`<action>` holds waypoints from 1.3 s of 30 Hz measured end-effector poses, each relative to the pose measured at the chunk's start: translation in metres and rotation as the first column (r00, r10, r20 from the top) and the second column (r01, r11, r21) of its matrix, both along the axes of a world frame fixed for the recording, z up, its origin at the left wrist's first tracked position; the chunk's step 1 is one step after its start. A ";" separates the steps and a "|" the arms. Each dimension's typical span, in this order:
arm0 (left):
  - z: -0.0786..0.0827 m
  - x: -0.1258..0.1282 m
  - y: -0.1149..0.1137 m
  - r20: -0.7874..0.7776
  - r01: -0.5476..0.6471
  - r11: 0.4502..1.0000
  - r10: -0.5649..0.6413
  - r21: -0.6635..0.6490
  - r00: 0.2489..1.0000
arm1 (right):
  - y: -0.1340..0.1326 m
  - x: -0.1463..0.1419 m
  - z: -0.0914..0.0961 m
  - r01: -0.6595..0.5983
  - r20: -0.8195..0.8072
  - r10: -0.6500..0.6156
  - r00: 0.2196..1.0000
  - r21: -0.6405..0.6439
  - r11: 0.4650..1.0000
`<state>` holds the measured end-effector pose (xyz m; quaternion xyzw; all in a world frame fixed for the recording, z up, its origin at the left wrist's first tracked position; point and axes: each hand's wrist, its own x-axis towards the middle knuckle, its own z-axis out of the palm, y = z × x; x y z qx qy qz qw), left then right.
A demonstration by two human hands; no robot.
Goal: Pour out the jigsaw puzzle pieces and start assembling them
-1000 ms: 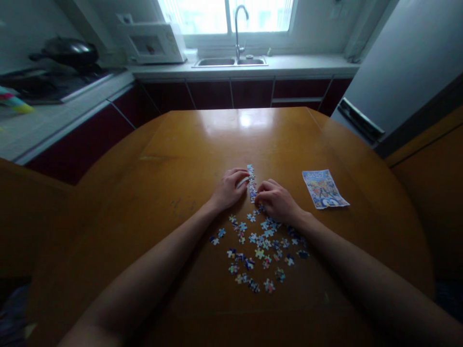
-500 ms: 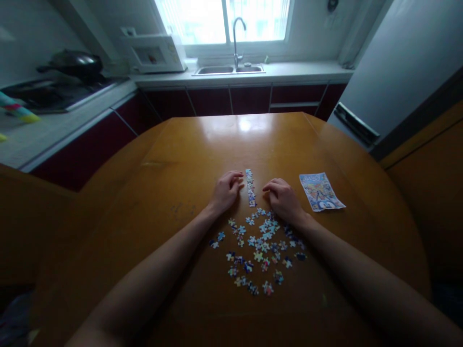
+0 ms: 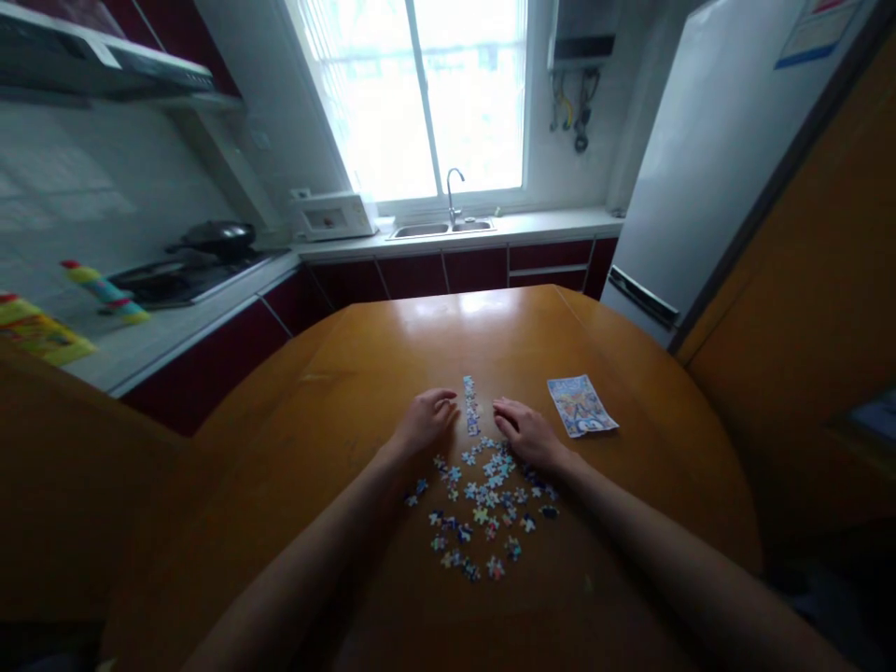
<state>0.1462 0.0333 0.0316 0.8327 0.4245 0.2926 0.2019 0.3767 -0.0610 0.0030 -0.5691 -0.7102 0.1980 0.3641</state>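
Since the first of the earlier frames both hands have come away from the joined puzzle strip, and the camera has tipped up, bringing the range hood (image 3: pixel 105 65) into my view. From the left, I have the left hand (image 3: pixel 425 420) loosely curled with its fingertips a little apart, nothing visible in it, just beside the puzzle strip (image 3: pixel 471 407), which lies lengthwise away from me on the table (image 3: pixel 364 364) between the hands. I judge the strip light and thin, stiff within each piece but weak at the joints, so I would pinch it by its long edges or slide it flat rather than lift one end; the glossy wood should let it skid easily. The right hand (image 3: pixel 530 437) lies palm down across from it, fingers stretched and close together, not touching the strip; I cannot tell whether anything is under the palm. Looking around, from the left again: a bottle (image 3: pixel 105 291) on the counter, well clear; then the loose pieces (image 3: pixel 480 514), spread from the strip's near end towards me, the main obstruction, since a dragging wrist could scatter them; and, beyond the right hand, the printed sheet (image 3: pixel 581 406), creased but out of the way
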 end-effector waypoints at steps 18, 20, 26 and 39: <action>-0.026 -0.008 -0.139 -0.299 0.177 0.984 -0.177 -0.028 0.938 | -0.080 -0.023 0.006 -0.249 0.117 0.254 0.960 -0.057 0.967; -0.026 -0.006 -0.141 -0.302 0.180 0.984 -0.176 -0.016 0.937 | -0.083 -0.024 0.007 -0.255 0.123 0.261 0.958 -0.057 0.965; -0.024 -0.011 -0.159 -0.310 0.241 0.969 -0.245 -0.053 0.919 | -0.107 -0.026 0.009 -0.264 0.105 0.274 0.956 -0.097 0.960; -0.003 -0.019 -0.125 -0.137 0.194 0.981 -0.192 -0.002 0.972 | -0.151 -0.026 -0.002 -0.129 -0.283 0.096 0.954 -0.100 0.987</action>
